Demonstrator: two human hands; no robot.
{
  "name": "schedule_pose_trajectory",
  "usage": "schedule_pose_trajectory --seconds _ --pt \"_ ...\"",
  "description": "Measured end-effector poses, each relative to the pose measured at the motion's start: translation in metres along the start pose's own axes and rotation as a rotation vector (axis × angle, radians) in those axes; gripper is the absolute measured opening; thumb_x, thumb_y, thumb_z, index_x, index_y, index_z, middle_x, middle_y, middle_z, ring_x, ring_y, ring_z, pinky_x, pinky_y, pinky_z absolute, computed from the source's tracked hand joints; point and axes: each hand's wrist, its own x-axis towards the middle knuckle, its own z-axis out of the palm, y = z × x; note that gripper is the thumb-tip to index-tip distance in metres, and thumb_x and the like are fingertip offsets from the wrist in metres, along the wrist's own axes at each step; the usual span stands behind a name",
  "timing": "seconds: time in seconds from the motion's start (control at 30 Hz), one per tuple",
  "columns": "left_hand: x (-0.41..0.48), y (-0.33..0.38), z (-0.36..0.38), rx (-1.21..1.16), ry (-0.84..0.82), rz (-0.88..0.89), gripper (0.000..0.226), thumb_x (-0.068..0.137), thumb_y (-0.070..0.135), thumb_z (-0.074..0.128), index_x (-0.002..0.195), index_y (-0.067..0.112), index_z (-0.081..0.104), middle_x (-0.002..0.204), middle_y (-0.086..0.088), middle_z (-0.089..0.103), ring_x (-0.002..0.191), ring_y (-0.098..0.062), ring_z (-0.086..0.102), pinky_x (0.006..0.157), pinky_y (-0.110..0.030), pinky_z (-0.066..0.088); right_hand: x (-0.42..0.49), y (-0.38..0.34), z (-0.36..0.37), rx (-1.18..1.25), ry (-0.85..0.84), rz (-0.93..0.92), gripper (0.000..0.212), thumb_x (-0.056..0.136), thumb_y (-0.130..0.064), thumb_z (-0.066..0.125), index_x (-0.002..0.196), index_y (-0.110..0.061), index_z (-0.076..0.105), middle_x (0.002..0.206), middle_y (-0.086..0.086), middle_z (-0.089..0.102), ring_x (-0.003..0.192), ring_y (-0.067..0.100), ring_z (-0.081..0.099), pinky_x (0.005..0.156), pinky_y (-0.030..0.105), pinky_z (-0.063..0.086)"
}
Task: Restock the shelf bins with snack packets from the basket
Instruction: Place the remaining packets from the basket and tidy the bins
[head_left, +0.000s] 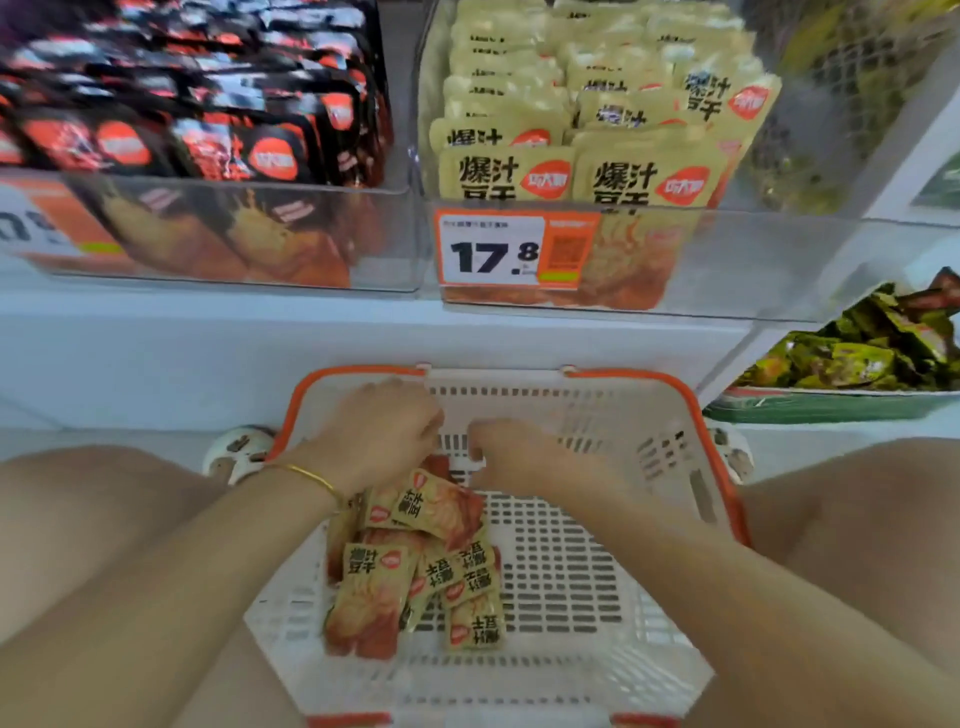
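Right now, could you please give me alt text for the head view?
The left hand and right hand reach into a white basket holding yellow snack packets. Above, clear shelf bins hold black-and-red packets and matching yellow packets behind a 17.8 price tag.

Both bare forearms reaching forward and down, left hand (379, 436) knuckles up, fingers curled under, right hand (524, 457) just beside it, fingers bent toward the left, both grips hidden.

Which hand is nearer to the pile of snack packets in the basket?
The left. The left hand is directly over the top of the pile of snack packets, seemingly touching it; the right hand is just beside its right edge, above bare basket floor.
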Motion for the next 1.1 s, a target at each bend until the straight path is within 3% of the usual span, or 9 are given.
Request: schedule_pose_trajectory --seconds 0.13,0.33,0.43,0.53,0.73,0.83,0.9,1.0,1.1 --pt "0.003 -0.012 0.018 0.075 -0.114 -0.114 0.023 0.09 0.018 0.042 0.099 0.015 0.063 0.104 -0.005 0.064 0.094 -0.024 0.057 0.074 -0.034 0.046 0.086 0.019 0.106 -0.01 -0.092 0.081 0.044 0.088 -0.017 0.058 0.127 0.0 0.045 0.124 0.017 0.055 0.109 0.031 0.055 0.087 0.037 0.05" --pt "0.001 -0.019 0.033 0.06 -0.279 -0.159 0.023 0.095 0.023 0.04 0.108 0.015 0.058 0.112 -0.006 0.058 0.102 -0.024 0.054 0.072 -0.032 0.037 0.142 0.011 0.181 0.044 -0.031 0.244 0.093 0.086 -0.043 0.061 0.151 -0.013 0.001 0.155 0.018 0.012 0.139 0.038 0.021 0.105 0.057 0.033" --pt "0.0 -0.022 0.03 0.031 -0.289 -0.17 0.022 0.096 0.023 0.038 0.103 0.015 0.057 0.108 -0.005 0.058 0.098 -0.023 0.054 0.068 -0.03 0.035 0.143 0.006 0.192 -0.08 -0.012 0.33 0.092 0.089 -0.031 0.059 0.151 -0.012 -0.007 0.153 0.017 0.018 0.139 0.036 0.022 0.104 0.051 0.036" --pt "0.0 -0.023 0.032 -0.022 -0.302 -0.207 0.019 0.095 0.023 0.039 0.097 0.015 0.057 0.103 -0.003 0.057 0.095 -0.023 0.055 0.068 -0.031 0.038 0.135 0.009 0.188 -0.073 0.101 0.357 0.083 0.088 -0.029 0.06 0.149 -0.009 0.007 0.145 0.014 0.031 0.132 0.032 0.034 0.104 0.045 0.037" --pt "0.017 -0.014 0.039 -0.373 -0.458 -0.31 0.033 0.095 0.026 0.048 0.065 0.013 0.047 0.062 0.0 0.043 0.054 -0.013 0.04 0.05 -0.024 0.03 0.078 0.016 0.127 0.445 0.296 0.277 0.078 0.069 -0.056 0.071 0.124 -0.011 0.039 0.115 0.001 0.037 0.109 0.02 0.048 0.09 0.037 0.049" --pt "0.019 -0.005 0.032 -0.696 -0.459 -0.345 0.034 0.091 0.033 0.058 0.074 0.005 0.062 0.075 -0.007 0.067 0.067 -0.022 0.066 0.065 -0.035 0.056 0.04 0.011 0.092 0.429 0.384 0.238 0.085 0.064 -0.061 0.074 0.125 -0.012 0.04 0.116 -0.001 0.038 0.111 0.018 0.046 0.094 0.033 0.046" --pt "0.018 0.005 0.019 -0.874 -0.392 -0.351 0.027 0.089 0.024 0.063 0.083 -0.002 0.064 0.084 -0.013 0.069 0.075 -0.023 0.071 0.072 -0.039 0.059 0.015 0.008 0.064 0.372 0.351 0.216 0.088 0.061 -0.066 0.073 0.124 -0.015 0.04 0.114 -0.002 0.037 0.107 0.02 0.051 0.087 0.035 0.049" --pt "0.015 0.022 -0.017 -0.878 -0.317 -0.285 0.025 0.087 0.013 0.063 0.091 -0.012 0.064 0.085 -0.02 0.066 0.074 -0.023 0.069 0.059 -0.028 0.057 -0.025 0.02 0.017 0.454 0.192 0.188 0.084 0.063 -0.06 0.076 0.128 -0.019 0.043 0.119 -0.002 0.044 0.103 0.018 0.055 0.082 0.033 0.05" --pt "0.011 0.04 -0.063 -0.75 -0.21 -0.189 0.016 0.087 0.014 0.064 0.097 0.003 0.07 0.094 -0.008 0.069 0.086 -0.021 0.067 0.067 -0.028 0.055 -0.071 0.038 -0.02 0.698 0.18 0.113 0.055 0.072 -0.036 0.08 0.119 -0.021 0.056 0.106 0.002 0.067 0.095 0.018 0.065 0.088 0.039 0.054"
